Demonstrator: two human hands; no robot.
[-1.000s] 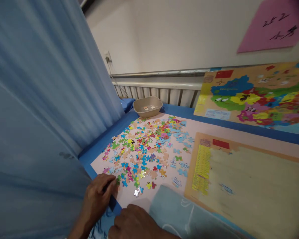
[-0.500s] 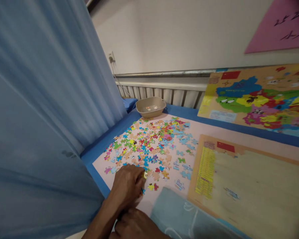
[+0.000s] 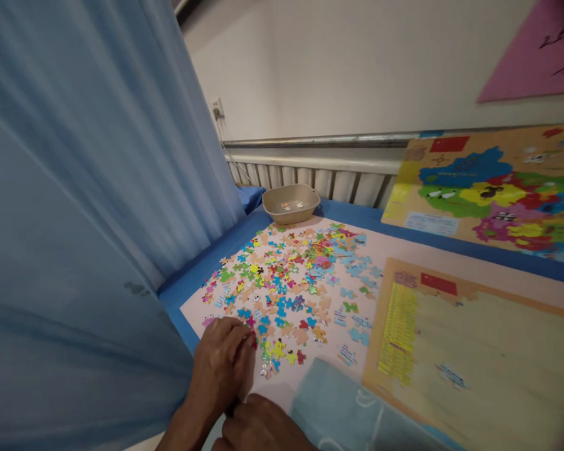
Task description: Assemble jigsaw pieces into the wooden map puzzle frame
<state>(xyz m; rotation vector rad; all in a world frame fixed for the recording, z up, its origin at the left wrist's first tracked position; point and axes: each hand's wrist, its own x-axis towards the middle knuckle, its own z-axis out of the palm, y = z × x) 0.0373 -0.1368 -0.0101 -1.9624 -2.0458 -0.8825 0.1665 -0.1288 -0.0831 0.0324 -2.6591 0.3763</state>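
My left hand (image 3: 220,369) rests on the near edge of a pink mat (image 3: 390,247), its fingers curled and pressed on loose jigsaw pieces (image 3: 286,282) at the heap's near left corner; what the fingertips hold is hidden. My right hand (image 3: 258,426) sits low at the frame's bottom, knuckles up and fingers curled, just behind the left hand. A puzzle board (image 3: 474,344) lies to the right, nearly bare except for a yellow strip and a red flag.
A beige bowl (image 3: 290,203) with a few pieces stands at the mat's far end. A finished colourful map puzzle (image 3: 493,194) leans against the wall. A blue curtain (image 3: 75,219) hangs at the left. A light blue cloth (image 3: 348,407) lies near my hands.
My left hand slid right into the pieces, then drew back slightly toward me. The view has shifted a little to the left.
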